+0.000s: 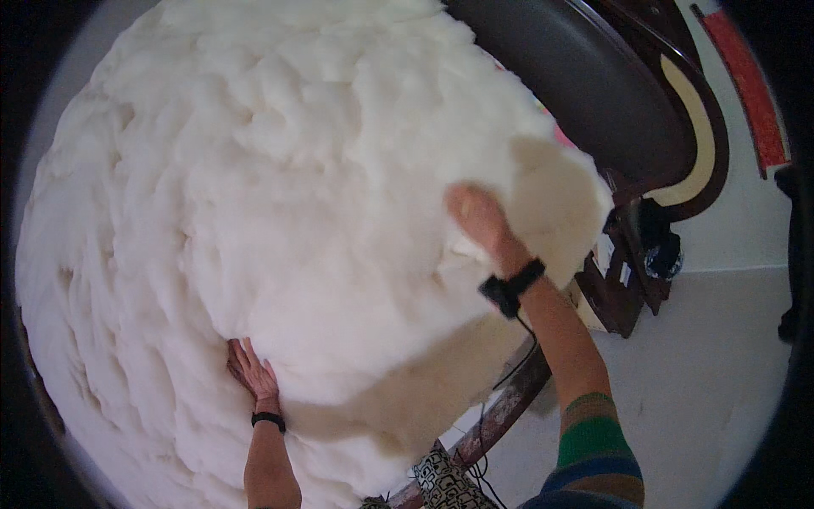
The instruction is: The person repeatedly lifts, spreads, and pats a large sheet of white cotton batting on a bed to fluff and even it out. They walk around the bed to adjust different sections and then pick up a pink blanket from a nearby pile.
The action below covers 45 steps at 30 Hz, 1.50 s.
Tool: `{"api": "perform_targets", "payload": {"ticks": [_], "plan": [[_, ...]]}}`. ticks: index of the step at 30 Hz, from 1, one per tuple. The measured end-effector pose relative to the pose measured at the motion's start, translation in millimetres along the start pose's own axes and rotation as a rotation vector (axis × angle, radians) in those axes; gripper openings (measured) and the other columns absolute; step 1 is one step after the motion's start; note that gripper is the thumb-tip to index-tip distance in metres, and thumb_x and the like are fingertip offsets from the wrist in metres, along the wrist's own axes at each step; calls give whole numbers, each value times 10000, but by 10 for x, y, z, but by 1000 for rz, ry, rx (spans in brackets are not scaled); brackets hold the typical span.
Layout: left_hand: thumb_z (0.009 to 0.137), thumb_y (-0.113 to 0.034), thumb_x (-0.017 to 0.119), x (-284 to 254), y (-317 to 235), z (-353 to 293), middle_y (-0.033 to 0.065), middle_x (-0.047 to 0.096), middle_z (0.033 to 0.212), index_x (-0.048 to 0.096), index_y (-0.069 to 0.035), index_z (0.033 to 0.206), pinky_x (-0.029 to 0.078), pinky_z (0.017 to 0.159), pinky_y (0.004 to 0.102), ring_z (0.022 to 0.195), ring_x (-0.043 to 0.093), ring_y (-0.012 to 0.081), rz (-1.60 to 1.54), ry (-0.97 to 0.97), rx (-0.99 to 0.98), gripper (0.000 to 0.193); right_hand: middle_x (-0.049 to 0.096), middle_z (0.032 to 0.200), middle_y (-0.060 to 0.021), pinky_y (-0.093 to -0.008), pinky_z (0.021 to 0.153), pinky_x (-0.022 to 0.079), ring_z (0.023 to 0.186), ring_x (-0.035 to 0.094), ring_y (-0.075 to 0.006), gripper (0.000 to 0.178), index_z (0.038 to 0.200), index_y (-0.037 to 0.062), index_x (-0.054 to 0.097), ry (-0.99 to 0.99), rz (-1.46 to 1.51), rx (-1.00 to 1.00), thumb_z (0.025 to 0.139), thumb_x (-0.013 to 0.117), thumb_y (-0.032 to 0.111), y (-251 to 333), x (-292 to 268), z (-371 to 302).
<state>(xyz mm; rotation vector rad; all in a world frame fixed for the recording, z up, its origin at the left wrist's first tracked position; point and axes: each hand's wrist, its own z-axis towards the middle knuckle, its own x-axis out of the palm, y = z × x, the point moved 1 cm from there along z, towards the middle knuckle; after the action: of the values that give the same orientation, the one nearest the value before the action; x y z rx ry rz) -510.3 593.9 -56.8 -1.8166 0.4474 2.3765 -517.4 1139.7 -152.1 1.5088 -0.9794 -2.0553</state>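
A thick, lumpy layer of white fluffy batting (280, 195) spreads over the bed and fills most of the view. My left hand (252, 371) lies flat on it near the lower middle, fingers stretched out and sinking a little into the fluff. Farther off to the right, my right hand (476, 212) is over the batting near its right side. Motion blurs its fingers, so their pose and any hold on the fluff do not show. A black band with a small device (511, 288) and a cable sits on my right wrist; a thin black band (269, 420) circles the left.
A dark padded headboard (593, 85) with a cream inlay stands at the upper right. Beside it is a dark wooden nightstand (612, 297) with items on it. The bed's wooden rail (509, 410) and loose cables lie near my patterned trouser leg (449, 479). A red strip (750, 93) hangs on the wall.
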Motion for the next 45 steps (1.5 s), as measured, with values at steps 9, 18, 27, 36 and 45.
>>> {"api": "perform_targets", "payload": {"ticks": [9, 18, 27, 36, 45], "plan": [[704, -173, 541, 162, 12, 51, 236, 209, 1422, 266, -84, 1386, 137, 1071, 531, 1314, 181, 415, 68, 52, 18, 741, 555, 1130, -141, -425, 913, 420, 1077, 508, -314, 351, 1083, 66, 556, 177, -165, 132, 811, 582, 286, 118, -9, 745], [684, -274, 565, 270, -49, -129, 265, 260, 1392, 340, -82, 1343, 202, 1018, 576, 1260, 251, 455, -152, 137, -91, 722, 466, 1262, -176, -479, 956, 358, 1164, 440, -320, 502, 1236, 61, 495, -150, -230, -207, 831, 561, 350, 1532, 559, 1577], [660, -278, 616, 127, -164, -160, 224, 363, 1320, 441, -99, 1251, 311, 962, 553, 1208, 328, 431, -180, 114, 0, 642, 546, 1116, -209, -458, 892, 408, 1057, 509, -352, 351, 1134, 48, 543, -218, -252, -140, 835, 513, 230, 2034, 271, 2331], [652, -262, 647, -33, -269, -144, 202, 440, 1225, 508, -118, 1166, 417, 873, 501, 1117, 433, 393, -311, 109, -4, 551, 460, 1253, -176, -431, 976, 350, 1189, 408, -325, 311, 1129, 76, 542, 166, -422, -424, 836, 493, 169, 2739, 919, 2567], [650, -274, 637, 8, -350, -178, 216, 456, 1217, 534, -102, 1151, 435, 849, 497, 1085, 461, 408, -519, 111, -29, 539, 405, 1343, -161, -401, 1031, 297, 1242, 364, -322, 357, 1127, 25, 563, -125, -547, -602, 847, 518, 241, 3829, 1724, 2832]]}}
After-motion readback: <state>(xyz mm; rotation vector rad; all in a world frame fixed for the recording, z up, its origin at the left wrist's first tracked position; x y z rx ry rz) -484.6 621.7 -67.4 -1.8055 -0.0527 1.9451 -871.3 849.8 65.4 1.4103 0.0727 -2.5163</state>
